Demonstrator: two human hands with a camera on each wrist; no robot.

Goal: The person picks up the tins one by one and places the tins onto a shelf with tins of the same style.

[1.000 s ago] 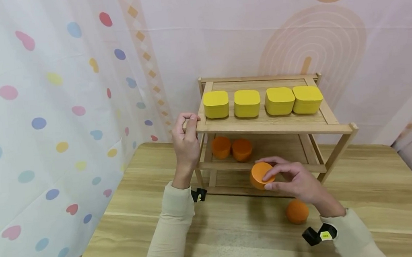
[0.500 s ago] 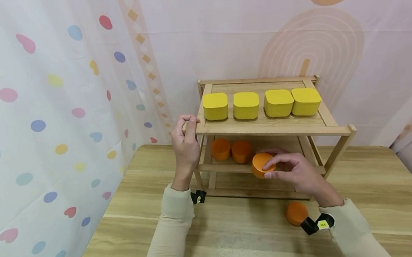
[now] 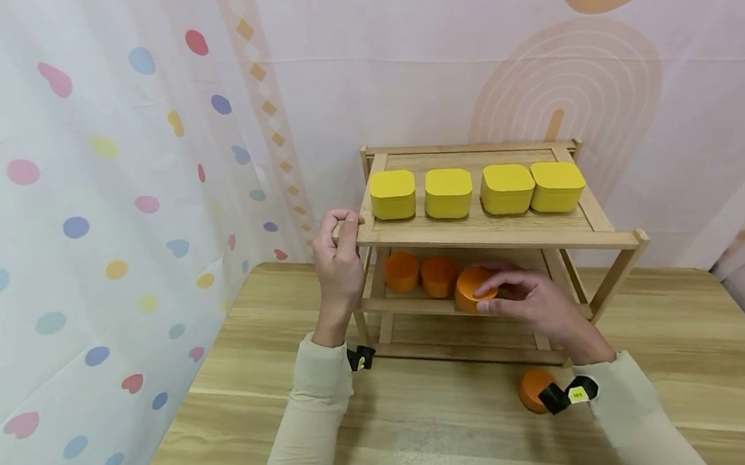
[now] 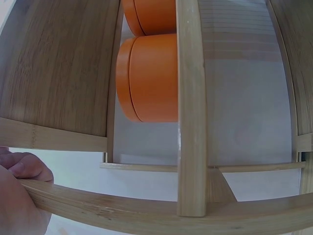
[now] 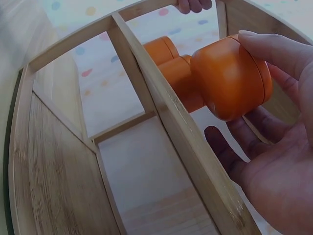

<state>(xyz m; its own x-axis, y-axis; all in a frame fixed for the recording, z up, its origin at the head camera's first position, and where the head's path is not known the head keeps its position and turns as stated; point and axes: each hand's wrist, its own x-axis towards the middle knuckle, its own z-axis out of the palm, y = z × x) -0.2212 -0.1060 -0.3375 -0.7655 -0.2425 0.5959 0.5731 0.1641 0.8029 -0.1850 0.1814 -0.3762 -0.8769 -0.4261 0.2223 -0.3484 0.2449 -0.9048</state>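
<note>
My right hand (image 3: pixel 529 298) grips a round orange tin (image 3: pixel 472 289) by its lid edge, at the front of the wooden rack's (image 3: pixel 491 235) middle shelf. In the right wrist view the held tin (image 5: pixel 230 78) is beside two more orange tins, fingers and thumb around it. Those two, a left tin (image 3: pixel 403 272) and a right tin (image 3: pixel 438 277), stand side by side on that shelf. My left hand (image 3: pixel 338 264) grips the rack's top left front corner. Another orange tin (image 3: pixel 534 389) rests on the table near my right wrist, partly hidden by the wrist camera.
Several yellow square tins (image 3: pixel 448 193) stand in a row on the top shelf, the two rightmost touching. The middle shelf has a front rail (image 3: pixel 411 305) below the tins. The rack stands on a wood-grain table (image 3: pixel 426 418) against a patterned curtain (image 3: pixel 398 55).
My right hand has carried the orange tin up and forward, from in front of the rack to the middle shelf beside the other two. My left hand keeps its grip on the rack.
</note>
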